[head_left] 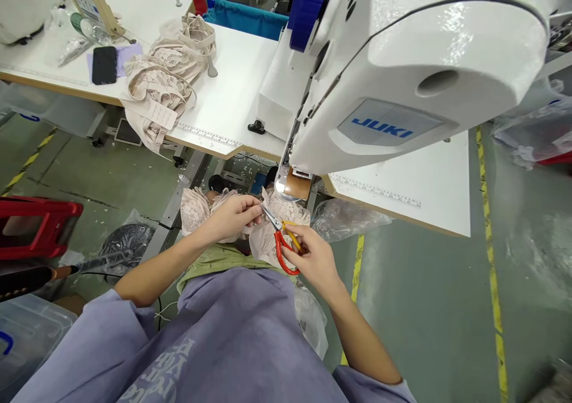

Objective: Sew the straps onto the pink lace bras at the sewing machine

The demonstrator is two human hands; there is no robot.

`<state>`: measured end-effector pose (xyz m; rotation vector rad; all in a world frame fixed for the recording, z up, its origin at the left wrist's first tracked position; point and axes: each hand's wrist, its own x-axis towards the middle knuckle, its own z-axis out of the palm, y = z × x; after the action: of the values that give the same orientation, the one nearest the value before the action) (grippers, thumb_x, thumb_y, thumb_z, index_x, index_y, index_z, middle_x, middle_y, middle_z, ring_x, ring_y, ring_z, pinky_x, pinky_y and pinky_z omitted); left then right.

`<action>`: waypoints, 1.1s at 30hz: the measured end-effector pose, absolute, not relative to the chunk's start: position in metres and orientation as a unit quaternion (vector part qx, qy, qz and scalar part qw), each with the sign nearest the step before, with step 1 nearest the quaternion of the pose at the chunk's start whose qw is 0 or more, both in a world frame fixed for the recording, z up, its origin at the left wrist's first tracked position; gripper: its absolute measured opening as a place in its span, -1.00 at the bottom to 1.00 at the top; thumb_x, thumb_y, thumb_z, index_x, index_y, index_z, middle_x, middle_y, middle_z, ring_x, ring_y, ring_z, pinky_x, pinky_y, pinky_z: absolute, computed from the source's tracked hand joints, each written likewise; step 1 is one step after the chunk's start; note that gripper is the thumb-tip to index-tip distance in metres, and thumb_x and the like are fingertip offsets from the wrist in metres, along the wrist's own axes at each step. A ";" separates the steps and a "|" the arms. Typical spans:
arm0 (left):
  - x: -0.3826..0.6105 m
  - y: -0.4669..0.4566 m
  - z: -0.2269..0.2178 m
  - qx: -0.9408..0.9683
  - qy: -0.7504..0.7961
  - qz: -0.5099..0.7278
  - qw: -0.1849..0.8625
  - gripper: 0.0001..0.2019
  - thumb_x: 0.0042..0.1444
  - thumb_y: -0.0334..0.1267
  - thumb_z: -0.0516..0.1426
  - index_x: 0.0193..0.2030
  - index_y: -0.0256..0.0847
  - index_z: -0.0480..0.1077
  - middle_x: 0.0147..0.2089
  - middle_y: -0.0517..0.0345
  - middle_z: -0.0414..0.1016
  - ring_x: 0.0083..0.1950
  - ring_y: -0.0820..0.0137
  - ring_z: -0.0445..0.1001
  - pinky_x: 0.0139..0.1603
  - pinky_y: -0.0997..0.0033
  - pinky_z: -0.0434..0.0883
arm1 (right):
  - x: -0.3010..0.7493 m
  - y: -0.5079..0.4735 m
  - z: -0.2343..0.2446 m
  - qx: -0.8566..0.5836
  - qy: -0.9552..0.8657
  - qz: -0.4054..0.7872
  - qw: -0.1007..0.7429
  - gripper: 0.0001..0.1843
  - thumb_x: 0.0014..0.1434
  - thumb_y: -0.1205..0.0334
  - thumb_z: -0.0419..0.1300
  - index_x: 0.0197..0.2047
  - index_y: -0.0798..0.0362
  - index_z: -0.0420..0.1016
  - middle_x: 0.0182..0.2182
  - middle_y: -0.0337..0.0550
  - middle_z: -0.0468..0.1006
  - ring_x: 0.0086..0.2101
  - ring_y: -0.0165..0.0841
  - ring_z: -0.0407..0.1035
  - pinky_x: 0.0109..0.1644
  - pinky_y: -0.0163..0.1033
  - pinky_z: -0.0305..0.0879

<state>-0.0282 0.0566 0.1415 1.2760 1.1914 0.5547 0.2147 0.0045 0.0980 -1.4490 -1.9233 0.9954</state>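
Observation:
My left hand (232,217) pinches the edge of a beige lace garment (268,233) that lies over my lap, just below the sewing machine's needle end. My right hand (315,259) is closed on small thread snips (282,242) with red and yellow handles. Their metal blades point up and left and meet the lace right at my left fingertips. Part of the garment is hidden under my hands.
A white JUKI sewing machine (402,69) fills the upper right on a white table (442,188). A pile of beige lace pieces (167,75) and a black phone (103,64) lie on the table's left part. A red crate (36,224) and plastic bags sit on the floor.

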 end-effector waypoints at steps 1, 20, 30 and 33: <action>-0.028 0.056 0.140 0.555 0.517 0.241 0.606 -0.69 0.32 -0.08 0.06 -0.34 -0.24 0.41 -0.36 0.14 0.52 -0.40 0.48 0.41 -0.35 0.50 0.37 | 0.216 0.003 0.098 -0.541 -0.707 0.373 0.261 -0.63 0.17 0.19 0.27 0.06 -0.08 0.54 -0.11 -0.14 0.63 -0.33 -0.32 0.48 -0.26 -0.20 0.42; -0.046 0.070 0.127 0.661 0.558 0.202 0.460 -0.70 0.31 -0.14 0.02 0.03 -0.15 0.48 -0.19 0.07 0.61 -0.35 0.36 0.49 -0.36 0.44 0.34 | 0.367 0.111 0.084 -0.798 -0.566 0.134 0.159 -0.49 0.16 -0.07 0.21 0.10 0.00 0.48 -0.10 0.01 0.64 -0.20 -0.10 0.52 -0.17 -0.08 0.36; -0.035 0.083 0.113 0.757 0.527 0.149 0.357 -0.75 0.30 -0.14 0.02 -0.26 -0.18 0.45 -0.25 -0.01 0.51 -0.25 0.23 0.44 -0.22 0.31 0.33 | 0.322 0.098 0.075 -0.674 -0.652 0.161 0.309 -0.60 0.25 -0.02 0.16 0.01 0.08 0.51 -0.03 0.11 0.58 0.02 -0.06 0.43 0.13 0.12 0.36; -0.017 0.072 0.110 0.826 0.473 0.169 0.256 -0.70 0.36 -0.16 -0.05 -0.33 -0.20 0.38 -0.23 -0.06 0.45 -0.20 0.22 0.37 -0.13 0.26 0.29 | 0.265 0.045 0.078 -0.532 -0.707 0.392 0.250 -0.58 0.31 -0.09 0.13 0.11 -0.05 0.47 0.02 -0.02 0.58 -0.03 -0.18 0.50 0.05 0.00 0.45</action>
<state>-0.0166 0.0715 0.1097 2.2430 1.2831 0.4584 0.2648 0.0447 0.0779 -1.4495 -1.9256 1.0680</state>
